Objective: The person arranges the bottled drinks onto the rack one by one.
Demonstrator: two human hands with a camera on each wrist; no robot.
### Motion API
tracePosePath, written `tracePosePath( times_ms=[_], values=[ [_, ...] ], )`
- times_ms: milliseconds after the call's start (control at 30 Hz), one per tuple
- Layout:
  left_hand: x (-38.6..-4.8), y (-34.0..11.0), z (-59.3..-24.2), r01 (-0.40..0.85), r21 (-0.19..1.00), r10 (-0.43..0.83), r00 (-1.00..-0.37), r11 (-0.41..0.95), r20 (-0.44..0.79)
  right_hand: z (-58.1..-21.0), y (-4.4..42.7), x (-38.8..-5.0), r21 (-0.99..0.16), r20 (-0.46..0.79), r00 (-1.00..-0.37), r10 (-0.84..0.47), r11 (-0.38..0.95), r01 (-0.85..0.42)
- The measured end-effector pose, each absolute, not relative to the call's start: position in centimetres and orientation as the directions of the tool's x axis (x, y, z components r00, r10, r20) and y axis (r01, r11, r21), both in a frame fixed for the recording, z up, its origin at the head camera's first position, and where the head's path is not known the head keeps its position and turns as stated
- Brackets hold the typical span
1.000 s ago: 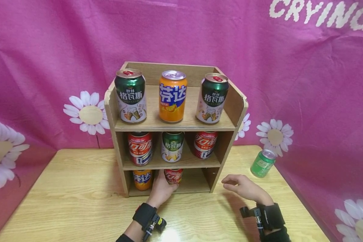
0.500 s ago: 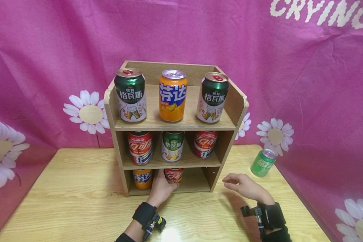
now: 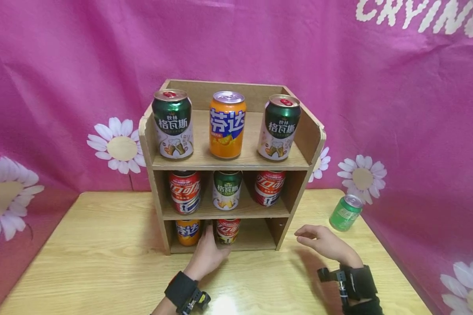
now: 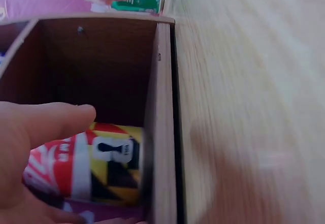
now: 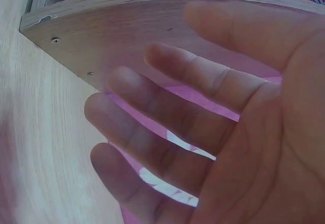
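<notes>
On the lowest level of the wooden shelf (image 3: 228,167), my left hand (image 3: 207,257) is around the left side of a red cola can (image 3: 227,231). Its thumb (image 4: 61,120) stands apart from the can, whose yellow and black lower part shows in the left wrist view. The other fingers lie on the can's far side and are partly hidden. An orange soda can (image 3: 188,232) stands just left of these fingers. To the right of the shelf, my right hand (image 3: 327,243) hovers above the table, fingers spread and relaxed, holding nothing.
Green-and-white cans (image 3: 172,127) flank an orange can (image 3: 227,127) on the top level. The middle level bears two red cola cans (image 3: 185,192) around a green-and-white one (image 3: 227,190). A light green can (image 3: 345,213) stands on the table (image 3: 114,262) at the right.
The left thumb has come off the front of the cola can, and the hand has drawn back slightly. More of the can's lower part shows. The right hand has hardly moved.
</notes>
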State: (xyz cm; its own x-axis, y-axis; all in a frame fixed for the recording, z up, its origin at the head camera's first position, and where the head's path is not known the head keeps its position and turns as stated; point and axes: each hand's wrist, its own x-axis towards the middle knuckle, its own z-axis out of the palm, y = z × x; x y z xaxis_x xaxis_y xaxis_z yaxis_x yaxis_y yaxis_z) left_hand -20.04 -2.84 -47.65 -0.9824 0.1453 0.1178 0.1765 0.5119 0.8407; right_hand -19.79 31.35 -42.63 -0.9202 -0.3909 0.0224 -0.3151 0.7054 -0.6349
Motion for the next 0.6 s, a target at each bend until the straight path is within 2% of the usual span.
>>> tracePosePath(
  times_ms=[100, 200, 400, 467, 600],
  values=[
    [-18.7, -3.7, -47.0, 0.119, 0.827, 0.194, -0.981, 0.550, 0.012, -42.6, 31.5, -19.9, -0.632, 0.013, -0.920, -0.391, 0.710, -0.311],
    [-17.7, -5.0, -46.3, 0.140, 0.804, 0.289, -0.956, 0.579, -0.041, -42.6, 31.7, -19.9, -0.629, 0.035, -0.922, -0.386, 0.708, -0.321],
    [-16.0, -9.2, -43.2, 0.334, 0.760, 0.579, -0.812, 0.558, -0.068, -42.5, 32.1, -19.9, -0.598, 0.107, -0.953, -0.285, 0.747, -0.291],
    [-15.6, -10.9, -41.7, 0.394, 0.727, 0.597, -0.802, 0.562, -0.027, -42.4, 32.3, -19.9, -0.598, 0.113, -0.966, -0.231, 0.761, -0.251],
    [-15.2, -14.4, -39.1, 0.429, 0.667, 0.524, -0.849, 0.609, 0.068, -42.4, 32.8, -20.1, -0.574, 0.137, -0.984, -0.116, 0.800, -0.174]
  ],
)
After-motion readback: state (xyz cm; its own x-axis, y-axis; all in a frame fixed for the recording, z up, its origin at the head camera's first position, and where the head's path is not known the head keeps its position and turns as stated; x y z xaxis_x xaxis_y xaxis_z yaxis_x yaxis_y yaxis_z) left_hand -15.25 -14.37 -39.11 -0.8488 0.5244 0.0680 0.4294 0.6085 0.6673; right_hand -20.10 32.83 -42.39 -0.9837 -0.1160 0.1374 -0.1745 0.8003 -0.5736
